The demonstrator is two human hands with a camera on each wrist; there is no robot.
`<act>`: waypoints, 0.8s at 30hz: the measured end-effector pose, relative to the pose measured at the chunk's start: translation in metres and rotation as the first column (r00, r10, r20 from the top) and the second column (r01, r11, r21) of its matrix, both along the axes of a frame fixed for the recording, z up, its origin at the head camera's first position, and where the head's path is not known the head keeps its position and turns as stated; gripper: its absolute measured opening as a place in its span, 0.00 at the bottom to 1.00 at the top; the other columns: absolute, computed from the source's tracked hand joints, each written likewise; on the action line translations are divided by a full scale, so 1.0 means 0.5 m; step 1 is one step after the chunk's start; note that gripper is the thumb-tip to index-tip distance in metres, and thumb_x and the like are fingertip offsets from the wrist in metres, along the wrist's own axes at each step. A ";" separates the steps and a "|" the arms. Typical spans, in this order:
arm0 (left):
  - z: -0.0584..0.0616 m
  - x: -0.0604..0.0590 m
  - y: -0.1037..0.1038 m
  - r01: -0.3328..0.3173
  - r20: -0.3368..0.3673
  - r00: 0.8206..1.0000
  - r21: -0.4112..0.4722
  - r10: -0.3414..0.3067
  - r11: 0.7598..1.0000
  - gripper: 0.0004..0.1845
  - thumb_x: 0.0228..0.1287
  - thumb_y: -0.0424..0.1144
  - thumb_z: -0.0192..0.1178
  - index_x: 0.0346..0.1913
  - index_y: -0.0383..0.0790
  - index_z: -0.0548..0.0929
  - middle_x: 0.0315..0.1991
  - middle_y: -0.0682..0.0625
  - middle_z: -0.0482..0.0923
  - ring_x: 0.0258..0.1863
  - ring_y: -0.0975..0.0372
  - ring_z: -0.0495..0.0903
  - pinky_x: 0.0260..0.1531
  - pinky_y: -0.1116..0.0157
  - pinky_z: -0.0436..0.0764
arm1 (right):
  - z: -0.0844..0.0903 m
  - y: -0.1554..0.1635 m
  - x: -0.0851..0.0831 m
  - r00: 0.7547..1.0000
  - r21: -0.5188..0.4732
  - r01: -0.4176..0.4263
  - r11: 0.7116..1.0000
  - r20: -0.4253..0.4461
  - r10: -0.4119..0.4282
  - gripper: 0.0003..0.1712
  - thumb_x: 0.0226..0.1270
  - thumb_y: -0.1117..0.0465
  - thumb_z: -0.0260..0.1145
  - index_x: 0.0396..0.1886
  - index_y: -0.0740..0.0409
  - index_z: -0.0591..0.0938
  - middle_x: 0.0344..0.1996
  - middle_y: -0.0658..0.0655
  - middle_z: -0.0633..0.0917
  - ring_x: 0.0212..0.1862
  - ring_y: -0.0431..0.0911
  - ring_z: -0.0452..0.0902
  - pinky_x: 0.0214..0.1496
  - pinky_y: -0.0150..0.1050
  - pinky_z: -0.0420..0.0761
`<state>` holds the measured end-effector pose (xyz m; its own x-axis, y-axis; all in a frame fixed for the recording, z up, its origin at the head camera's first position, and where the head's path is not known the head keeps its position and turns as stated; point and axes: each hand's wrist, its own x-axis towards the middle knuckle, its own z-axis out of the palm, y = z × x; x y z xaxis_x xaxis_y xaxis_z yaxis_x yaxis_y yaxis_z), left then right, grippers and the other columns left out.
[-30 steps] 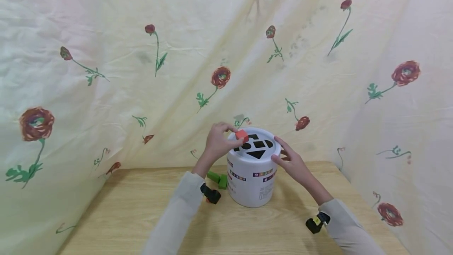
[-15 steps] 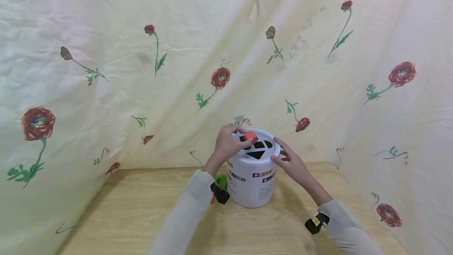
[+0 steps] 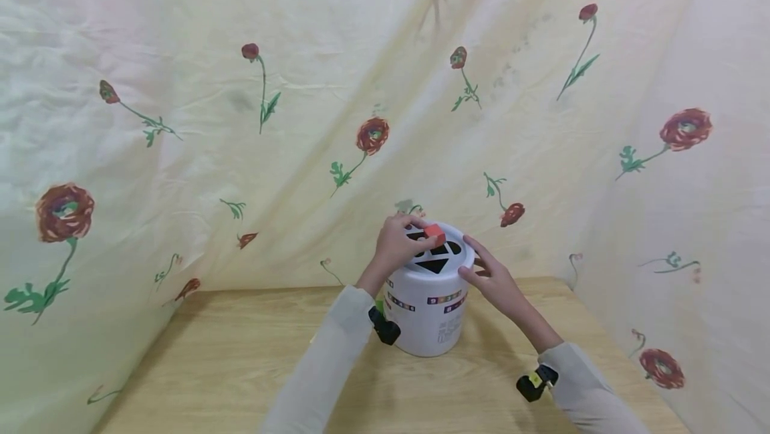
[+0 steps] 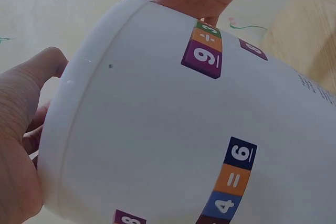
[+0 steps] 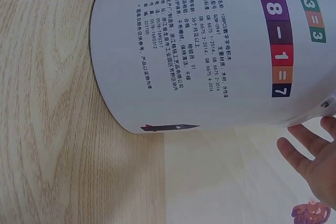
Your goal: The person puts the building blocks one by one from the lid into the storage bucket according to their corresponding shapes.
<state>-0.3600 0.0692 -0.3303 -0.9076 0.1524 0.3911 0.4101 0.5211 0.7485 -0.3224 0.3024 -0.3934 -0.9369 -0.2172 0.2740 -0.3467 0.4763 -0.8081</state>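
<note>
A white bucket (image 3: pixel 424 317) with printed number sums stands on the table, its lid (image 3: pixel 408 267) cut with black shaped holes. Over the lid my left hand (image 3: pixel 397 247) pinches a red block (image 3: pixel 435 234) between thumb and fingers, close above the holes. Whether the block touches the lid I cannot tell. My right hand (image 3: pixel 496 283) rests against the bucket's right rim with spread fingers. In the left wrist view the bucket wall (image 4: pixel 147 103) hides the block. The right wrist view shows the right hand's fingers (image 5: pixel 296 156) at the bucket's upper edge.
A bit of a green block (image 3: pixel 379 305) shows behind the left wrist, beside the bucket. The wooden table (image 3: pixel 240 354) backs onto a flower-patterned cloth (image 3: pixel 289 153). A black wrist camera (image 3: pixel 385 327) sits near the bucket's left side.
My left hand has moved right across the lid with the red block. Its forearm now covers most of the green blocks. The right hand has stayed at the rim.
</note>
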 end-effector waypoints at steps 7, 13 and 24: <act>-0.007 0.002 0.000 0.022 0.002 1.000 -0.004 -0.022 1.000 0.18 0.59 0.50 0.74 0.51 0.48 0.88 0.56 0.50 0.82 0.56 0.56 0.74 0.55 0.54 0.81 | 0.000 -0.004 0.011 1.000 0.007 0.008 1.000 -0.006 -0.008 0.41 0.78 0.47 0.60 0.83 0.40 0.52 0.79 0.63 0.61 0.72 0.68 0.67 0.63 0.64 0.76; -0.014 0.007 -0.004 0.008 -0.002 1.000 -0.017 -0.008 1.000 0.18 0.61 0.51 0.73 0.51 0.49 0.88 0.58 0.50 0.80 0.58 0.55 0.69 0.54 0.54 0.79 | 0.000 -0.008 0.019 1.000 0.008 0.016 1.000 -0.017 -0.016 0.41 0.77 0.47 0.60 0.83 0.40 0.53 0.79 0.62 0.61 0.72 0.68 0.67 0.64 0.65 0.75; -0.017 0.017 -0.008 0.038 -0.047 0.998 -0.079 -0.042 0.996 0.16 0.61 0.50 0.72 0.49 0.49 0.88 0.54 0.51 0.82 0.57 0.56 0.70 0.53 0.56 0.75 | 0.004 -0.013 0.043 0.999 0.021 0.030 0.999 -0.023 -0.029 0.41 0.78 0.49 0.59 0.83 0.43 0.52 0.80 0.63 0.60 0.73 0.68 0.66 0.65 0.65 0.74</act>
